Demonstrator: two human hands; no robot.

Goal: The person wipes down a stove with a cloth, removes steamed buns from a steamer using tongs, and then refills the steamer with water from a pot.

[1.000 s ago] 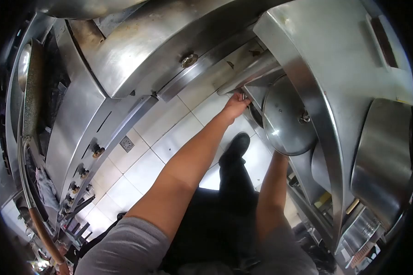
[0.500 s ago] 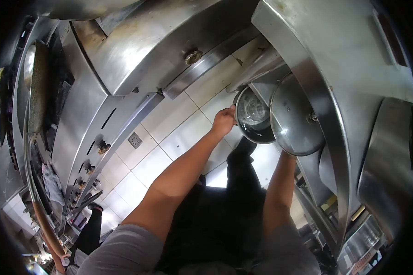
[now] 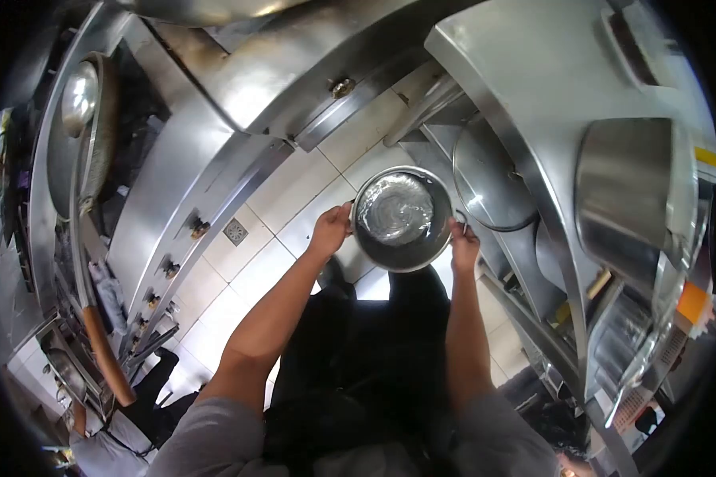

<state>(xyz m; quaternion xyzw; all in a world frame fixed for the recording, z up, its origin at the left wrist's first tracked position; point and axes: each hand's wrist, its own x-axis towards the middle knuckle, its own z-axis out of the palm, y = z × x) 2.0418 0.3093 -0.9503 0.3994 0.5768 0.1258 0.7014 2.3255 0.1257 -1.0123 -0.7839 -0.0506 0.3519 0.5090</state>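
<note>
A round metal pot (image 3: 402, 258) with clear liquid in it, its surface rippled and shiny, is held level in front of my legs, above the tiled floor. My left hand (image 3: 332, 230) is closed on its left side, where the handle is mostly hidden by the fingers. On the opposite side, my right hand (image 3: 464, 245) grips the small loop handle. Just right of the pot, a large glass lid (image 3: 493, 179) with a metal rim lies on the shelf under the steel counter.
A steel counter (image 3: 525, 71) runs along the right, with a big stockpot (image 3: 624, 183) on it. To the left is a stove front (image 3: 175, 187) with knobs. A wok (image 3: 103, 151) and a long-handled ladle (image 3: 79, 99) rest there. Another person (image 3: 127, 433) stands at lower left.
The pot has come out from beside the shelf, leftward and toward my body. My right hand, hidden behind the lid before, now shows on the pot's handle. My view has shifted too.
</note>
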